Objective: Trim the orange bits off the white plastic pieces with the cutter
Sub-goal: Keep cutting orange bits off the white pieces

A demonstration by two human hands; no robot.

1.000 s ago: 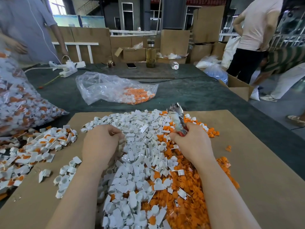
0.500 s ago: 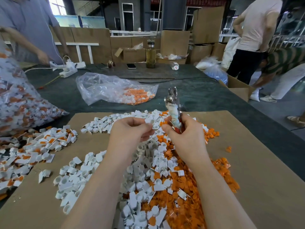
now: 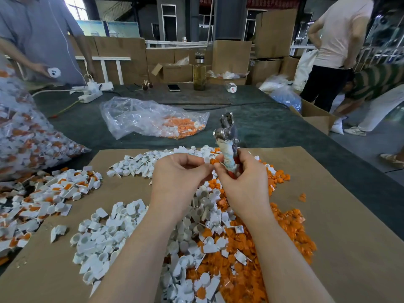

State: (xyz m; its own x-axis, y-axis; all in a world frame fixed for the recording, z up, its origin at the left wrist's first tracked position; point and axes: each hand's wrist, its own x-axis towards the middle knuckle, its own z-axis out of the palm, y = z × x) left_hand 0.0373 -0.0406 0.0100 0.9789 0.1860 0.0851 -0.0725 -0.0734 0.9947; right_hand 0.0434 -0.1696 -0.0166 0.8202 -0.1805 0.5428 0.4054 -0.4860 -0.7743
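Note:
My left hand [image 3: 179, 173] pinches a small white plastic piece with an orange bit [image 3: 210, 161] at its fingertips, just left of the cutter. My right hand [image 3: 242, 178] grips the cutter [image 3: 227, 141] by its cloth-wrapped handles, metal jaws pointing up and away. Both hands hover above the mixed heap of white pieces [image 3: 196, 226] on the cardboard sheet [image 3: 338, 215]. Cut orange bits [image 3: 284, 232] lie piled on the heap's right side.
Untrimmed white-and-orange pieces [image 3: 39, 200] are spread at the left, beside a full plastic bag [image 3: 26, 138]. A clear bag [image 3: 150, 119] with orange bits lies behind on the dark table. A bottle [image 3: 199, 73], phone [image 3: 174, 87] and power strip [image 3: 90, 92] stand further back. People stand left and right.
My left hand rose from the white heap with a piece and moved right to meet the cutter. My right hand lifted the cutter upright.

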